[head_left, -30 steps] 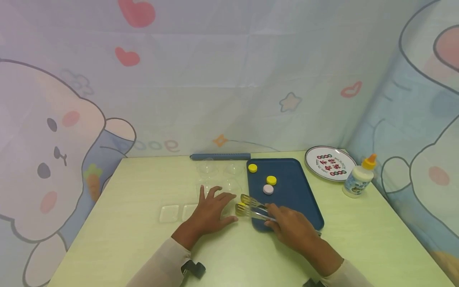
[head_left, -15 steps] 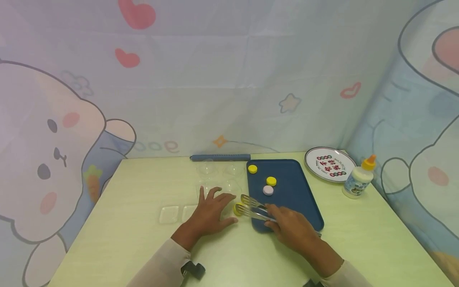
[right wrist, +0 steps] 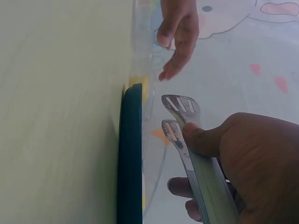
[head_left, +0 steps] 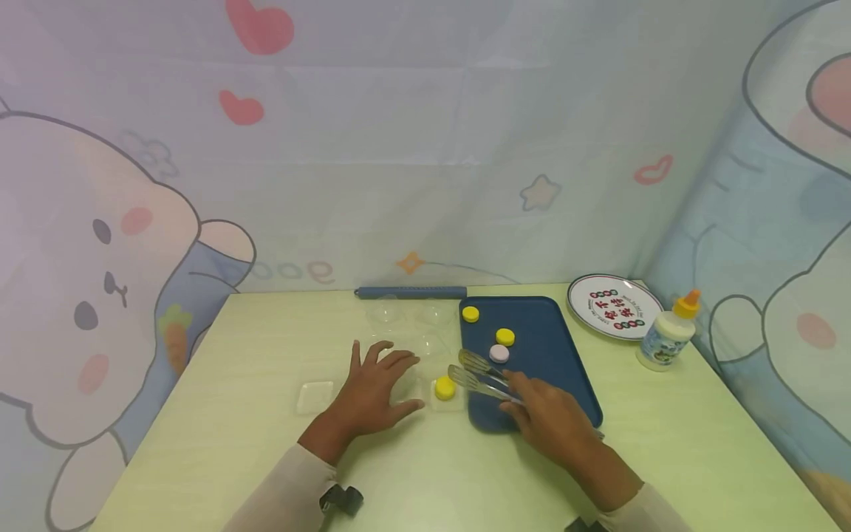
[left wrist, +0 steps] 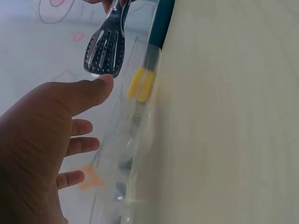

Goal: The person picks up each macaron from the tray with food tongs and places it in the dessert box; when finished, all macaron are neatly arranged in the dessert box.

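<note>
Over tray (head_left: 545, 366) | tongs (head_left: 475, 382) slant, aimed leftward | right grip (head_left: 552, 417) clasps them | left grip (head_left: 368, 391) relaxed

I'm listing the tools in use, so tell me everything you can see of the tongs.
The tongs look like shiny metal: two arms ending in flat, slotted heads. The right hand grips the arms, its thumb on one of them. The heads stand apart, nothing between them, raised above the left edge of the blue tray and pointing toward the left hand, which does not touch them.
</note>
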`<state>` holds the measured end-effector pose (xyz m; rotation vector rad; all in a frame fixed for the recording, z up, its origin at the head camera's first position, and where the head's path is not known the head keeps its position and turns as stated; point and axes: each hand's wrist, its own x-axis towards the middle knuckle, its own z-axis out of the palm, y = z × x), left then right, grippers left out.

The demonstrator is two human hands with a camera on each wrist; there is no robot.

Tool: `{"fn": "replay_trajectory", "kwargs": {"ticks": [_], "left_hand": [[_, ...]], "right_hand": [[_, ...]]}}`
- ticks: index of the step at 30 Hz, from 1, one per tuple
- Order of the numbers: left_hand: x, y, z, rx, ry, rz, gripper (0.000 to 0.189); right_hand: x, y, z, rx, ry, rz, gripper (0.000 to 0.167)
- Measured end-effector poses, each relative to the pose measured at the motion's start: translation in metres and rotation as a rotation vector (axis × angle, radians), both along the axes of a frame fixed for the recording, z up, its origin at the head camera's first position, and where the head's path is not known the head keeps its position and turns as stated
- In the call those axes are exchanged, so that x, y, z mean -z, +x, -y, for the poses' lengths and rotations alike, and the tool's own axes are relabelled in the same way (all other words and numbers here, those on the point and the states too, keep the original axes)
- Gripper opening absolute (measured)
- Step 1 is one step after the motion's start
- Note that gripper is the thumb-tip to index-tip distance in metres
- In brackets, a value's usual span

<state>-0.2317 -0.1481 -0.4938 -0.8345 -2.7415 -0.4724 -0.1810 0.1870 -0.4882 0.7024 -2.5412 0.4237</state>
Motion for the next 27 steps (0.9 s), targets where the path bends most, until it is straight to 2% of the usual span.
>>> {"fn": "replay_trajectory", "kwargs": {"ticks": [8, 17, 22, 27], "left_hand": [[0.002, 0.001, 0.019, -0.034, 0.000, -0.005, 0.067], [0.007, 0.002, 0.028, -0.068, -0.007, 0.021, 0.068], [0.008, 0.002, 0.029, -0.074, -0.011, 0.003, 0.069], [0.008, 0.002, 0.031, -0.071, -0.007, 0.014, 0.065]], "right_hand": [[-0.002, -0.006, -0.008, 0.011, -0.022, -0.047, 0.046], [0.003, -0.021, -0.021, 0.095, -0.019, -0.079, 0.040], [0.001, -0.031, -0.026, 0.155, -0.023, -0.064, 0.044], [0.001, -0.041, -0.031, 0.201, -0.019, -0.011, 0.041]]}}
